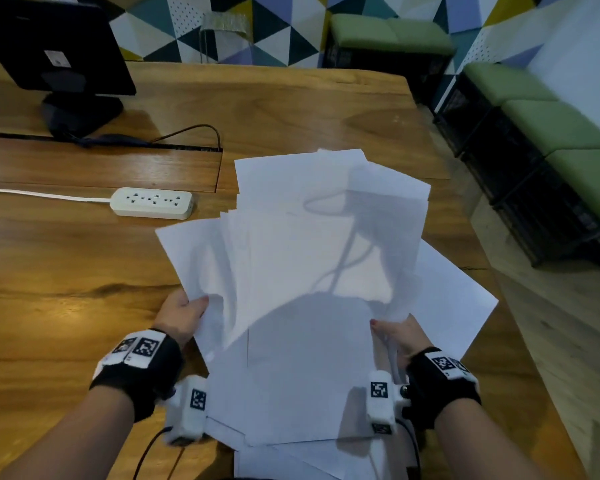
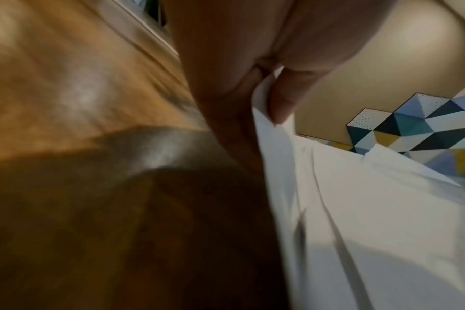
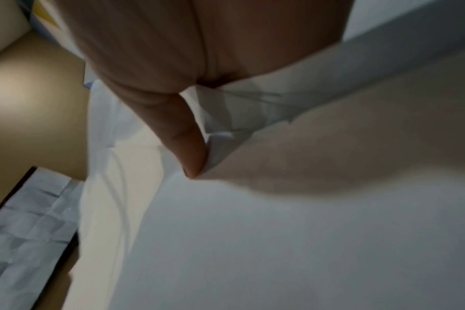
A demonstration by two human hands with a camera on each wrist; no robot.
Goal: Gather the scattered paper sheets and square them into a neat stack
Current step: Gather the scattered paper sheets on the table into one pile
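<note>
Wooden table [image 1: 84, 271]; white paper sheets [image 1: 312, 244] fanned, askew, pinched both sides.

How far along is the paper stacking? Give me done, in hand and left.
Done: the paper sheets are pulled into one overlapping pile on the table. In hand: the left hand and the right hand pinch the pile's side edges. Left: corners fan out at different angles, so squaring remains; loose sheets lie underneath.

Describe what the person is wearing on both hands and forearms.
Forearms are bare, no sleeves. The left hand and right hand are gloveless. Each wrist carries a black wrist strap topped with white plates bearing black square-code markers, plus a white camera module with its own marker and dark cable.
</note>
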